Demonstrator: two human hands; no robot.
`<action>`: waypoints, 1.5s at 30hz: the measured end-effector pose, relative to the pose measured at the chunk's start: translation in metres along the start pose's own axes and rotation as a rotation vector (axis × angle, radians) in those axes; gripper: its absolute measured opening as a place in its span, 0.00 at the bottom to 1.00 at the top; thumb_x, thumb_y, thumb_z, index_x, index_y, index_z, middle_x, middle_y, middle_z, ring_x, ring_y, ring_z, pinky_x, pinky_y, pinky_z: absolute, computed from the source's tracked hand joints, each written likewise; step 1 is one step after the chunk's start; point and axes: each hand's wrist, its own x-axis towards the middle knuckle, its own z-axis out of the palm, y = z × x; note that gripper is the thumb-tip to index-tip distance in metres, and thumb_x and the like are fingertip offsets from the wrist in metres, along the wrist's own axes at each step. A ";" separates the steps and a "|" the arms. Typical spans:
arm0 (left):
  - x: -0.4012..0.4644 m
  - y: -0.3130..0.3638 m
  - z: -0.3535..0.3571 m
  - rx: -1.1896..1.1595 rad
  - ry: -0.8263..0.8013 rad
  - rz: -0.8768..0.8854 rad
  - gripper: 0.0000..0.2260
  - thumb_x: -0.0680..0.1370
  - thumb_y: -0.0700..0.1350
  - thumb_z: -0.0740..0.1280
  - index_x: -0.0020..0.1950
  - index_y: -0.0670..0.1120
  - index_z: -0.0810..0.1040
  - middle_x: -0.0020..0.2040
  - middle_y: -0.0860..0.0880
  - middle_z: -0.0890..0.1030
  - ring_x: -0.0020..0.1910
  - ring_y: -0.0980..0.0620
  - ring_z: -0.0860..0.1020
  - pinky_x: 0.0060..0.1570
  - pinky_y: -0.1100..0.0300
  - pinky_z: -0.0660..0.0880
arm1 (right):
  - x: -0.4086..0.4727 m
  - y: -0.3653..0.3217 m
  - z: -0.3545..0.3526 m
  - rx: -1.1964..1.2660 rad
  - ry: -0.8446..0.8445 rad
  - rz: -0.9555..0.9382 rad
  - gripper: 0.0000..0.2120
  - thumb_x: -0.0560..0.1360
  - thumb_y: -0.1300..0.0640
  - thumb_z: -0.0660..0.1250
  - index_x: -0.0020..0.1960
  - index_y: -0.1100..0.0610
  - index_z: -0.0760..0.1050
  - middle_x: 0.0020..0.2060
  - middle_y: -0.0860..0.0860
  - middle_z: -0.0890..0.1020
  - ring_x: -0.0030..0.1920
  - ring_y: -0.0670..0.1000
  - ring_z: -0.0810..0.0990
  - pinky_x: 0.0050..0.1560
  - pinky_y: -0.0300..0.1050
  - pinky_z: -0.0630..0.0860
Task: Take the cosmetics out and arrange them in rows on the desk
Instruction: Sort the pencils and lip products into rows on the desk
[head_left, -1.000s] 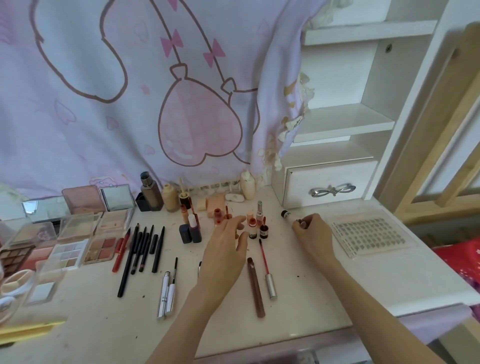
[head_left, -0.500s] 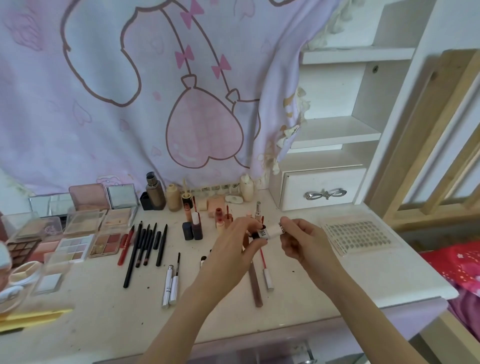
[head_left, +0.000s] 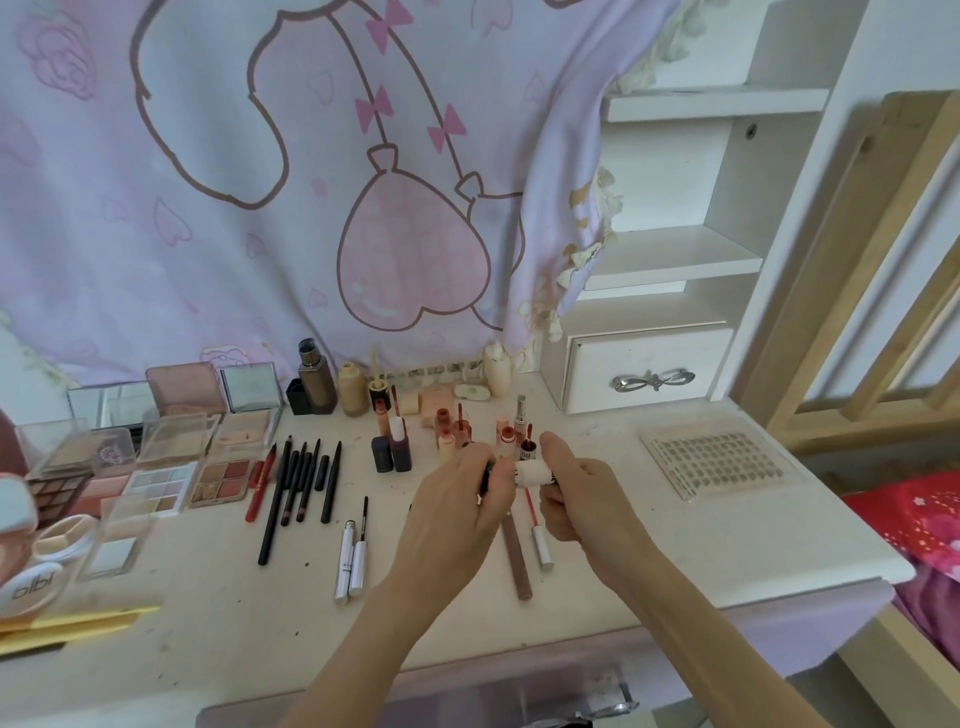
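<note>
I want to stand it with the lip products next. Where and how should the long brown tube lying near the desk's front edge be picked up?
Pinch the long brown tube across its narrow middle, coming from above. It lies flat, pointing away, and the silver-capped red wand close alongside on its right leaves little room.

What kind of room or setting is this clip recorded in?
Probably a bedroom vanity desk: eyeshadow palettes and pencils laid in rows, a white drawer under shelves, and a cartoon-print cloth behind.

Left hand (head_left: 457, 512) and right hand (head_left: 576, 499) together, fingers curled, forearms converging.
</note>
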 end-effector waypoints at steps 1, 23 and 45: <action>-0.001 0.004 0.001 -0.110 0.004 -0.098 0.19 0.80 0.43 0.57 0.30 0.51 0.60 0.23 0.55 0.61 0.24 0.57 0.63 0.26 0.67 0.59 | -0.002 0.000 0.001 -0.078 0.026 -0.075 0.24 0.80 0.49 0.55 0.27 0.53 0.58 0.20 0.45 0.58 0.22 0.45 0.55 0.26 0.36 0.55; -0.008 -0.008 -0.015 -0.024 -0.365 -0.147 0.08 0.76 0.53 0.63 0.52 0.60 0.66 0.41 0.58 0.75 0.34 0.60 0.72 0.36 0.70 0.69 | 0.000 0.020 -0.015 -0.238 0.137 -0.116 0.25 0.77 0.45 0.60 0.26 0.54 0.60 0.23 0.50 0.63 0.25 0.47 0.59 0.31 0.41 0.58; -0.007 -0.006 -0.011 -0.322 -0.140 -0.239 0.10 0.74 0.43 0.68 0.48 0.58 0.75 0.35 0.55 0.78 0.34 0.63 0.74 0.38 0.69 0.73 | -0.009 0.031 -0.027 -0.153 -0.175 -0.062 0.03 0.76 0.58 0.66 0.46 0.57 0.76 0.33 0.51 0.80 0.28 0.42 0.73 0.32 0.34 0.70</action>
